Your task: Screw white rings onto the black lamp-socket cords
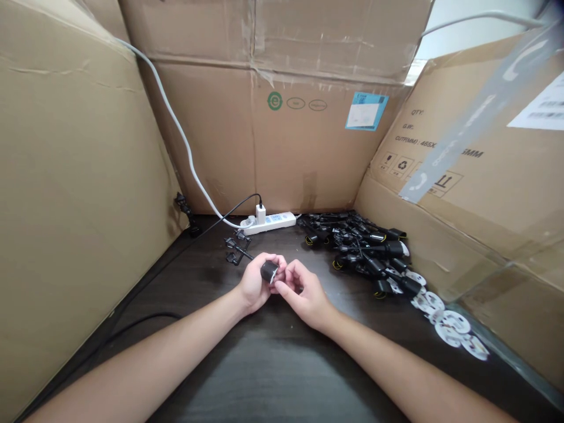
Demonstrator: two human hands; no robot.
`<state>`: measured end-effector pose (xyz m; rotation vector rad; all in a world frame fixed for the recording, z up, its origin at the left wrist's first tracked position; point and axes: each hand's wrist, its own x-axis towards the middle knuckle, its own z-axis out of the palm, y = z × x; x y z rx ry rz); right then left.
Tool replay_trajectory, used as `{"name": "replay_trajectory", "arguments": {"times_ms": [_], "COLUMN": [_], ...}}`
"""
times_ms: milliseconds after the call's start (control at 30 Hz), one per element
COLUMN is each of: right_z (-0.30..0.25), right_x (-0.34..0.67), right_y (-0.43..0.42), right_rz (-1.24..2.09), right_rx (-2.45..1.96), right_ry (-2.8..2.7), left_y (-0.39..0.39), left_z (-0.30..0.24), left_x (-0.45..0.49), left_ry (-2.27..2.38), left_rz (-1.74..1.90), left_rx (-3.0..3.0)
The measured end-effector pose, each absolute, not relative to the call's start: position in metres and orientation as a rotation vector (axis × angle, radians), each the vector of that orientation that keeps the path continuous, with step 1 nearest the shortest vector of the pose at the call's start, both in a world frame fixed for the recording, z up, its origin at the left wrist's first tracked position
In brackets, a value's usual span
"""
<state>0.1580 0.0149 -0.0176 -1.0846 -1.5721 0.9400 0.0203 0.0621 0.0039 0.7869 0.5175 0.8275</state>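
In the head view, my left hand [256, 288] is wrapped round a black cylindrical lamp head [268, 271], with a pale edge at its end facing right. A thin black stem with small black fittings [232, 242] reaches out behind the hand, up and to the left; my fingers hide where it joins. At the lamp head's pale end, my right hand [307, 295] has its thumb and fingers closed in a pinch. Anything between those fingertips is too small or hidden to make out.
Cardboard walls [304, 158] surround the dark table [211, 364]. A white power strip [282, 221] with a plugged-in adapter stands at the back. Right of my hands lie a pile of black lamp parts [374, 249] and several white discs [452, 326]. A black cable [176, 252] crosses the left side.
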Motion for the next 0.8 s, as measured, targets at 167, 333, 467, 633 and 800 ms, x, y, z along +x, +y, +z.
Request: {"name": "replay_trajectory", "arguments": {"times_ms": [167, 333, 467, 633, 800], "right_z": [-0.0204, -0.0192, -0.0215, -0.0245, -0.0237], "right_x": [0.1608, 0.1627, 0.1634, 0.1641, 0.1655], "right_y": [0.0165, 0.0191, 0.0213, 0.0222, 0.0223], "right_rz": [0.858, 0.860, 0.956, 1.003, 0.929], "right_rx": [-1.076, -1.094, -1.061, -1.046, -1.086], "right_ry": [-1.634, -1.579, -1.526, -1.543, -1.603], "left_y": [0.0619, 0.0617, 0.0612, 0.0614, 0.0614], "left_z": [0.0032, -0.0009, -0.0033, -0.0052, -0.0055], "left_x": [0.0204, 0.0211, 0.0220, 0.0232, 0.0242], "left_ry": [0.483, 0.478, 0.480, 0.489, 0.508], "left_rz": [0.798, 0.788, 0.801, 0.823, 0.835], "left_rx": [0.796, 0.840, 0.859, 0.848, 0.838]}}
